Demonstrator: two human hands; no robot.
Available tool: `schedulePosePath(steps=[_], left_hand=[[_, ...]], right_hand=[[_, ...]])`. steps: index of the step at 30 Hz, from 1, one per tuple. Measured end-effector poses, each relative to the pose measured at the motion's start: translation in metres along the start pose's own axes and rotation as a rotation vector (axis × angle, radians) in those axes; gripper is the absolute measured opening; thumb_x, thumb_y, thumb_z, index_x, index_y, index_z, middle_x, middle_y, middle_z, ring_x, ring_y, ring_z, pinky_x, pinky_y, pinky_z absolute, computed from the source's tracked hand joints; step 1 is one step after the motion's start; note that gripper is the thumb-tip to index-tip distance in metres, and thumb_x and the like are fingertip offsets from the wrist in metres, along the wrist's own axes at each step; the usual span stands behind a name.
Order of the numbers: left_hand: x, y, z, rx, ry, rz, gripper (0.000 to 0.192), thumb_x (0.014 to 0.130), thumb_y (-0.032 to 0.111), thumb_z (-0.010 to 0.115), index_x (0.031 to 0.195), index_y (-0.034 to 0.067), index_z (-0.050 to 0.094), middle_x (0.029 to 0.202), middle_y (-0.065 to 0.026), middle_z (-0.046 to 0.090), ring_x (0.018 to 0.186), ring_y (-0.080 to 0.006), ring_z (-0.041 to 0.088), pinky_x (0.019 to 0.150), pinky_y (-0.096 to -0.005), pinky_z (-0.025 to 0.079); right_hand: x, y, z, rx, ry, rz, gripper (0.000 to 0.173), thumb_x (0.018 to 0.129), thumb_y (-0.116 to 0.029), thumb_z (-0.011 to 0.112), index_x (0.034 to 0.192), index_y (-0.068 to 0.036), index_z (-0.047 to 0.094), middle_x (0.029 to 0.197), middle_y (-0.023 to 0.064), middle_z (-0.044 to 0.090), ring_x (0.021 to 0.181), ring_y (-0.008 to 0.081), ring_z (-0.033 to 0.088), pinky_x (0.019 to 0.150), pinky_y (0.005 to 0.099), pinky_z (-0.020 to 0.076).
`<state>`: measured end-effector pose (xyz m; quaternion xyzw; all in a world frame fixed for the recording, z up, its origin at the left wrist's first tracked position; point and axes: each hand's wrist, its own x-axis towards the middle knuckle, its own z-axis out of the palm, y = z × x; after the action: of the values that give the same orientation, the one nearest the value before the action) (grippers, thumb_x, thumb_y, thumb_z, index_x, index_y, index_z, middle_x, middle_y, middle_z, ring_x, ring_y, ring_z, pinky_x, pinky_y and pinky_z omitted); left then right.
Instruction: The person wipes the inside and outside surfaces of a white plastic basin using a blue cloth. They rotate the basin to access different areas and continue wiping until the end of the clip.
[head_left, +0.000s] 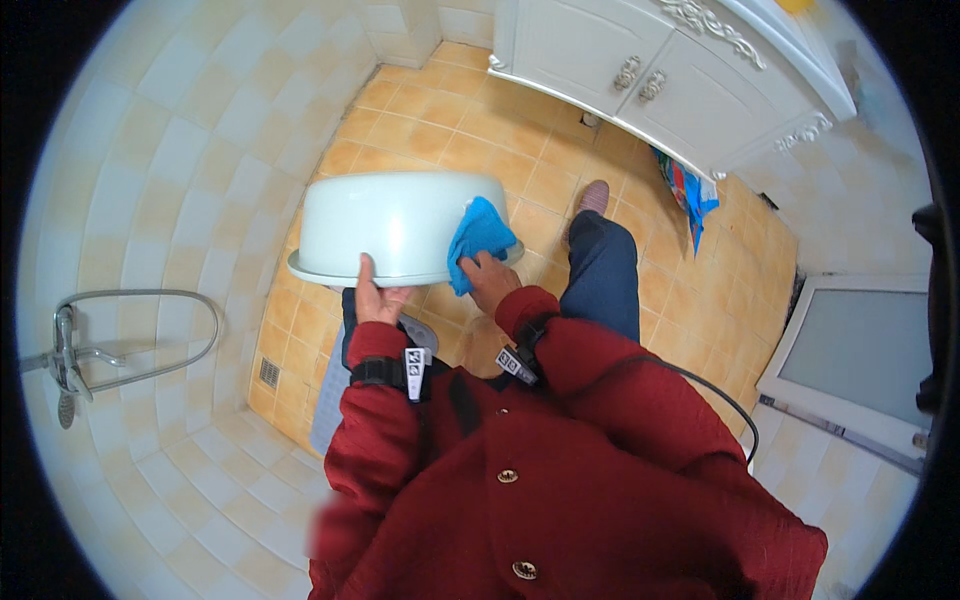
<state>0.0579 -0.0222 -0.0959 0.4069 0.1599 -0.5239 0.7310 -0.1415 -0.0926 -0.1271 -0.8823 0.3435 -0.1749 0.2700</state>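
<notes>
A pale mint-green plastic washbasin (390, 221) is held up in front of me, tipped so that its outer side shows; its inside is hidden. My left hand (376, 298) grips the near rim, thumb against the outer wall and fingers under the edge. In my right hand (493, 282) is a blue cloth (480, 234), pressed on the basin's right side and draped over the rim.
A white vanity cabinet (585, 45) stands ahead on the tiled floor (420, 124), a colourful plastic bag (686, 191) beneath its right end. At left, a shower mixer (67, 367) with its hose projects from the wall. A white-framed door (847, 360) is at right; a floor drain (268, 372) lies lower left.
</notes>
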Motion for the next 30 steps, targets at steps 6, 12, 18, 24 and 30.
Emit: schedulePosePath(steps=[6,12,18,24,30], left_hand=[[0.009,0.032,-0.026,0.023,0.041,0.113,0.047,0.088,0.028,0.057,0.125,0.005,0.04,0.122,-0.0157,0.048,0.11,-0.0333,0.05,0.092,-0.0555,0.042],[0.003,-0.003,-0.026,0.341,0.087,0.083,0.046,0.087,0.044,0.055,0.117,0.01,0.047,0.111,-0.0082,0.056,0.095,-0.0231,0.058,0.076,-0.04,0.05],[-0.004,-0.037,-0.018,0.27,-0.023,-0.065,0.038,0.086,0.042,0.058,0.105,0.009,0.057,0.092,-0.0047,0.064,0.076,-0.018,0.062,0.06,-0.0278,0.051],[-0.017,-0.033,-0.006,0.329,0.091,-0.122,0.054,0.079,0.05,0.063,0.112,0.009,0.052,0.104,-0.0089,0.06,0.097,-0.0218,0.057,0.084,-0.0373,0.046],[-0.014,-0.017,-0.019,0.218,0.222,0.05,0.054,0.077,0.047,0.066,0.113,0.011,0.049,0.106,-0.0093,0.056,0.099,-0.0242,0.055,0.087,-0.0403,0.046]], right_hand=[[-0.004,0.011,-0.01,-0.019,-0.041,0.174,0.028,0.077,-0.006,0.054,0.103,-0.011,0.048,0.097,0.0203,0.048,0.084,0.0403,0.055,0.069,0.0489,0.0475],[0.011,-0.02,-0.014,-0.121,-0.113,0.072,0.036,0.073,-0.014,0.064,0.106,-0.008,0.049,0.099,0.0174,0.049,0.085,0.0368,0.057,0.067,0.0441,0.0493],[0.024,-0.071,-0.022,-0.048,-0.175,-0.165,0.033,0.073,-0.012,0.062,0.103,-0.006,0.05,0.097,0.0176,0.052,0.085,0.0354,0.058,0.068,0.0451,0.0499],[0.012,-0.038,-0.037,-0.061,-0.112,-0.025,0.043,0.071,-0.009,0.064,0.11,-0.012,0.049,0.1,0.0138,0.051,0.088,0.0352,0.057,0.068,0.0444,0.0494],[0.003,0.005,-0.037,-0.083,0.001,0.135,0.042,0.072,-0.011,0.064,0.111,-0.012,0.048,0.1,0.0148,0.051,0.087,0.0362,0.057,0.068,0.0462,0.0485]])
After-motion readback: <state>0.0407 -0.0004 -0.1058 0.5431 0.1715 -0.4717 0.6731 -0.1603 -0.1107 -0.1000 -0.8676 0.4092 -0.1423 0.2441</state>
